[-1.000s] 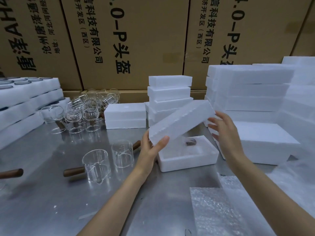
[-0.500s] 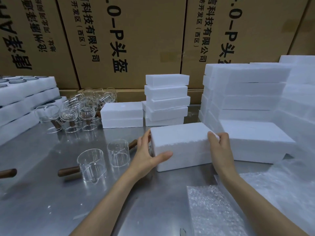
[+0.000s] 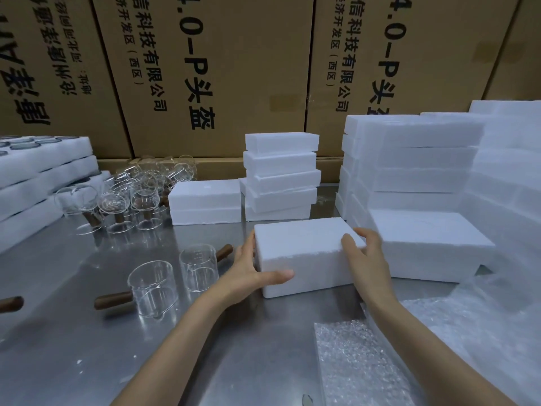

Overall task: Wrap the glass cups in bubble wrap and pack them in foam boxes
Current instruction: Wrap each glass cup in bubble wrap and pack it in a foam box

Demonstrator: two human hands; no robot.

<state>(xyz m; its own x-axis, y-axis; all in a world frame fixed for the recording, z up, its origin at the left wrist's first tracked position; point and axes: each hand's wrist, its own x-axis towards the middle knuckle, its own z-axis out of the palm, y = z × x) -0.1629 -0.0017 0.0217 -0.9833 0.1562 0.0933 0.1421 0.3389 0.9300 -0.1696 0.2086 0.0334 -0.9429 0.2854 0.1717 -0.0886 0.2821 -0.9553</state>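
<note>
A closed white foam box (image 3: 304, 253) sits on the steel table (image 3: 73, 347) in front of me. My left hand (image 3: 251, 273) grips its left end, thumb along the front face. My right hand (image 3: 363, 253) holds the right end, thumb on the lid. Two glass cups with wooden handles (image 3: 155, 288) (image 3: 200, 266) stand to the left of the box. A sheet of bubble wrap (image 3: 357, 361) lies at the near right. What is inside the box is hidden.
More glass cups (image 3: 128, 194) cluster at the back left. Foam boxes are stacked behind (image 3: 281, 177) (image 3: 205, 205), at the right (image 3: 415, 171), and on the left (image 3: 38, 177). Cardboard cartons (image 3: 219, 68) wall off the back. Another wooden handle (image 3: 10, 303) pokes in at the left edge.
The lid, held tilted above the open box a second ago, has come down onto it. Both hands now hold the closed box at its ends.
</note>
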